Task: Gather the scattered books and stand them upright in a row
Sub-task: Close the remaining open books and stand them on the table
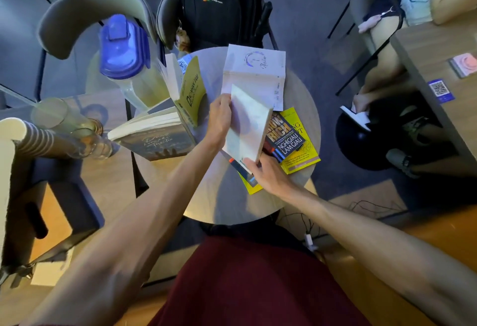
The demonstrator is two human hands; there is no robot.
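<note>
Behind pale bk [246, 129] (L hand [219, 119], R hand [269, 177] grip): yellow bk [303, 158] part-hidden.

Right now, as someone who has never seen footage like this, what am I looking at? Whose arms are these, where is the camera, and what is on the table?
There is no machine here. A person wears a wide-angle camera on the head, and it looks down at their own arms. The left hand and the right hand both grip a pale book, held tilted over a small round table. Beneath it a black book lies on a yellow book. To the left, a yellow Dac Nhan Tam book stands upright next to a dark-covered book. A white paper bag lies at the far side, and a black backpack sits beyond the table.
</note>
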